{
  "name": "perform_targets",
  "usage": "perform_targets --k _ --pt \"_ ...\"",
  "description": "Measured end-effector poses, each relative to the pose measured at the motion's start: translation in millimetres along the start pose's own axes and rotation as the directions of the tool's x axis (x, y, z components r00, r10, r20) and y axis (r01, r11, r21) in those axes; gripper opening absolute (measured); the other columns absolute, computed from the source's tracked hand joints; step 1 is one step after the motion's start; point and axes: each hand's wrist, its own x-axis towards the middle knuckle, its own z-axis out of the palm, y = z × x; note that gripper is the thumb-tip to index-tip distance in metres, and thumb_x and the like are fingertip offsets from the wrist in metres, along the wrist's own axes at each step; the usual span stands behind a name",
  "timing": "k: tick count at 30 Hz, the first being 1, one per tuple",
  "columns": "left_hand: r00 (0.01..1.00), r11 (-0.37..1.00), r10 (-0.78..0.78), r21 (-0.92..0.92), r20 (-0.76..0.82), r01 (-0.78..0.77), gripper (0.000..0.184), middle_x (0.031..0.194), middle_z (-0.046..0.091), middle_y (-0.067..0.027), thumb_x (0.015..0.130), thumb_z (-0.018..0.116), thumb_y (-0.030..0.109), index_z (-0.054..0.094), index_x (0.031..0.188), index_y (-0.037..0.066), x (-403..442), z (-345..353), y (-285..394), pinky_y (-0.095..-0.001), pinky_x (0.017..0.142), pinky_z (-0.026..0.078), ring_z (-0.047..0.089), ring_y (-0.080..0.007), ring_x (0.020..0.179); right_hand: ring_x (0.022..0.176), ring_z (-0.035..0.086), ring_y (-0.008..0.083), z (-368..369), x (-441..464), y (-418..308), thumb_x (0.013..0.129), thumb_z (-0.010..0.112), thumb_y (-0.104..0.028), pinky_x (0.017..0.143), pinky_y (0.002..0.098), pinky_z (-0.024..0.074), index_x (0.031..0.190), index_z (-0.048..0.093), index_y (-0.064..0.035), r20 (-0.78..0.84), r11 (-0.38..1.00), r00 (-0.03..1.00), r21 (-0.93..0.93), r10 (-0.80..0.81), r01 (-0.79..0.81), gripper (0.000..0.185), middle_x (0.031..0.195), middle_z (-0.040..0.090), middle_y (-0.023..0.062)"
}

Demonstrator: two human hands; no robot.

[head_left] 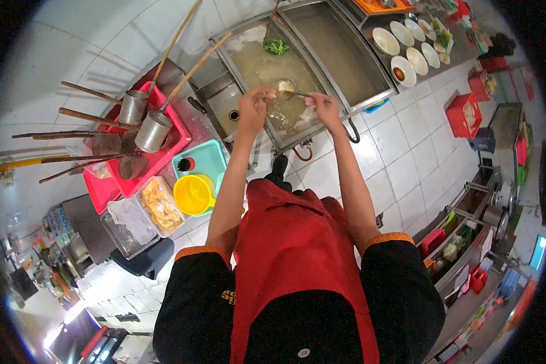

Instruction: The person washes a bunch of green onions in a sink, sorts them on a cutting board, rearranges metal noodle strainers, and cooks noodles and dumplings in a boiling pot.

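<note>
My right hand [325, 111] is closed around the handle of a small round ladle [294, 92], above the left basin of cloudy liquid [242, 60]. The ladle's bowl holds something pale and sits at the liquid's surface. Just left of the bowl is my left hand [256, 108], its fingers curled together; whatever they may hold is too small to make out. Farther back in the same basin, a clump of green leaves [276, 47] rests at the end of a thin handle.
At right stands a second basin [337, 51], beside several white bowls [403, 71]. On the left, metal cylinder strainers [153, 131] with long wooden handles stand in a pink tub [179, 124]. Nearer are a yellow bowl [193, 195] and a box of yellowish pieces [161, 206].
</note>
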Motion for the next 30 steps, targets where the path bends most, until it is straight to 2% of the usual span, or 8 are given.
perform_targets --k 6,18,19,20,21,23,24,30 --pt "0.993 0.899 -0.091 -0.435 -0.071 0.051 0.033 0.095 0.064 -0.0137 0.079 0.037 -0.024 0.060 0.095 -0.007 -18.2 3.4 -25.6 -0.0300 0.086 0.052 0.064 -0.0187 0.095 0.086 0.069 0.0151 -7.9 7.5 5.5 0.102 0.047 -0.022 0.068 0.0275 0.0526 0.115 0.064 0.0030 0.139 1.000 0.990 0.004 0.001 -0.002 0.033 0.097 0.073 0.0111" --pt "0.986 0.957 0.002 0.287 -0.164 0.045 0.022 0.099 0.068 -0.0170 0.083 0.049 -0.004 0.066 0.096 -0.003 -35.7 39.7 -16.5 -0.0370 0.076 0.054 0.067 -0.0268 0.091 0.086 0.067 0.0151 -37.4 78.9 48.5 0.098 0.053 -0.020 0.078 0.0327 0.0541 0.117 0.064 -0.0014 0.474 0.962 0.864 -0.271 0.170 -0.041 0.028 0.098 0.072 0.0068" --pt "0.988 0.899 0.011 0.435 -0.155 0.058 0.021 0.099 0.069 -0.0168 0.082 0.051 -0.001 0.067 0.096 -0.002 -35.0 44.6 -13.7 -0.0378 0.076 0.054 0.068 -0.0282 0.091 0.093 0.066 0.0156 -50.0 73.1 63.3 0.096 0.054 -0.016 0.084 0.0316 0.0528 0.116 0.064 -0.0008 0.455 0.941 0.827 0.226 -0.330 0.252 0.027 0.102 0.071 0.0070" --pt "0.978 0.828 0.044 0.556 -0.202 0.078 0.020 0.099 0.068 -0.0154 0.082 0.054 0.003 0.069 0.095 0.002 -40.5 59.0 -12.8 -0.0369 0.079 0.053 0.067 -0.0290 0.093 0.100 0.064 0.0168 -63.1 84.1 36.4 0.096 0.054 -0.015 0.089 0.0296 0.0503 0.120 0.063 -0.0003 0.566 0.833 0.779 -0.267 -0.271 0.484 0.030 0.108 0.069 0.0085" --pt "0.966 0.939 -0.018 0.328 -0.256 0.104 0.020 0.097 0.068 -0.0150 0.079 0.058 0.003 0.068 0.097 0.001 -38.3 66.5 4.7 -0.0380 0.082 0.052 0.065 -0.0310 0.094 0.102 0.064 0.0201 -73.2 102.9 53.8 0.096 0.057 -0.025 0.090 0.0314 0.0490 0.133 0.055 -0.0036 0.549 0.987 0.835 0.112 0.038 -0.119 0.042 0.119 0.066 0.0093" --pt "0.958 0.945 0.098 0.327 -0.271 -0.004 0.021 0.094 0.065 -0.0133 0.074 0.064 -0.001 0.065 0.095 0.000 -45.0 77.3 -16.1 -0.0405 0.085 0.048 0.061 -0.0336 0.096 0.096 0.064 0.0164 -64.0 88.6 13.0 0.102 0.048 -0.029 0.074 0.0263 0.0501 0.127 0.061 -0.0053 0.520 0.992 0.847 -0.018 0.112 -0.121 0.037 0.111 0.070 0.0087" --pt "0.950 0.923 0.113 0.384 -0.293 0.009 0.018 0.089 0.063 -0.0133 0.073 0.060 -0.005 0.062 0.090 0.000 -43.4 81.4 0.4 -0.0401 0.084 0.047 0.059 -0.0335 0.094 0.095 0.064 0.0150 -63.9 108.2 60.2 0.103 0.045 -0.031 0.070 0.0255 0.0491 0.128 0.060 -0.0042 0.660 0.857 0.717 -0.218 -0.223 0.467 0.040 0.110 0.069 0.0083" --pt "0.912 0.929 0.108 0.367 -0.396 0.049 0.019 0.084 0.060 -0.0139 0.069 0.050 -0.008 0.058 0.085 0.000 -51.6 90.0 25.4 -0.0389 0.073 0.048 0.057 -0.0330 0.086 0.091 0.063 0.0126 -66.9 99.5 1.8 0.103 0.046 -0.032 0.065 0.0254 0.0474 0.130 0.058 -0.0041 0.672 0.999 0.741 -0.043 0.010 0.026 0.041 0.110 0.068 0.0056"
